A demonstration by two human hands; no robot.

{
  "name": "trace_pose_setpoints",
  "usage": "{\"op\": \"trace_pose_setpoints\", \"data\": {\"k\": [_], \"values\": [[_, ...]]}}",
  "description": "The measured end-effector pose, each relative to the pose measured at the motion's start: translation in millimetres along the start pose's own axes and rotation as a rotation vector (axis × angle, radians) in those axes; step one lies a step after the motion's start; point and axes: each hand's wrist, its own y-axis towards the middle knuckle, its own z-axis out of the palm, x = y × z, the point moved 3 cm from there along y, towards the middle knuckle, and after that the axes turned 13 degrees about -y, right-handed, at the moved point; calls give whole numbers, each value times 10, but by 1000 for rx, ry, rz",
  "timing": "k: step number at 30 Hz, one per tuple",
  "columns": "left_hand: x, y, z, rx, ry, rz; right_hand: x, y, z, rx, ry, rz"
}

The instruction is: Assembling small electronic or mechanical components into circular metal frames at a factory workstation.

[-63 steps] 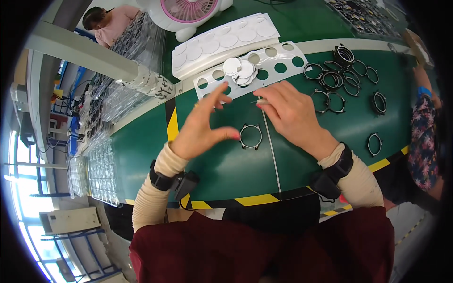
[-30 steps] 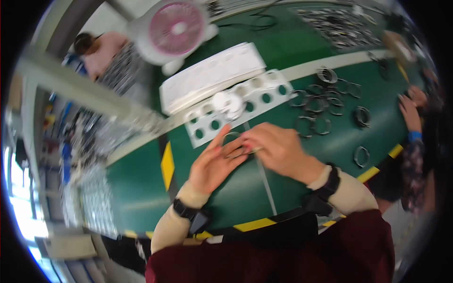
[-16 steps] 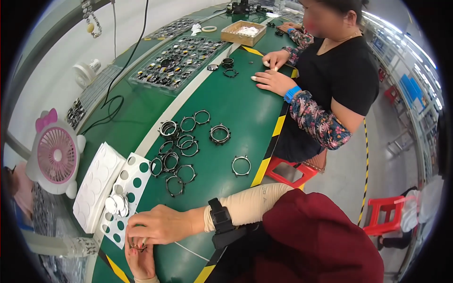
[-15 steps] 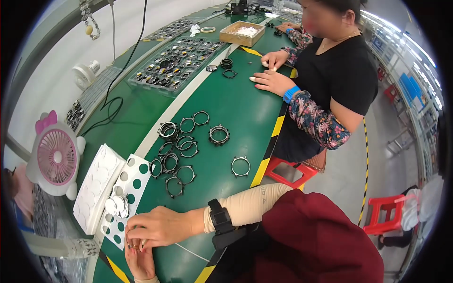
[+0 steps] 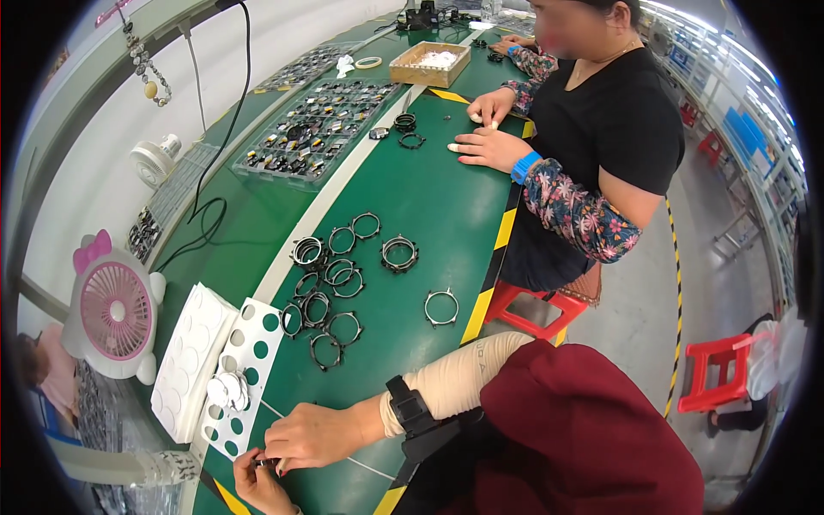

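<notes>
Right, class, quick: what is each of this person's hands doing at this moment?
Left hand: fingers curled, pinching a small dark part; what it is cannot be told.
Right hand: fingers closed on the same small part, resting on the green table.

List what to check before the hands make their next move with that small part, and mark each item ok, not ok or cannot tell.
1. Small part pinched between right hand and left hand: ok, fingertips meet over it.
2. Kind of part held: cannot tell, hidden by the fingers.
3. White perforated tray within reach: ok, just beside the hands.
4. Round white discs on the tray: ok, stacked in a small pile.
5. Black rings ready: ok, spread on the green table.
6. Co-worker's hands apart from these: ok, far up the table.
</notes>
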Motion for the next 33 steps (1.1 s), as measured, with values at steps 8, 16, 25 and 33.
{"op": "trace_pose_setpoints", "data": {"k": [8, 16, 25, 33], "values": [[-95, 95, 208, -73, 242, 222, -122, 20, 92, 0, -48, 59], [-191, 102, 251, 67, 636, 287, -248, 36, 175, -67, -112, 154], [49, 250, -225, -151, 407, 235, -426, 178, 416, -107, -51, 340], [309, 262, -629, -267, 218, 249, -345, 176, 488, -40, 129, 508]]}}
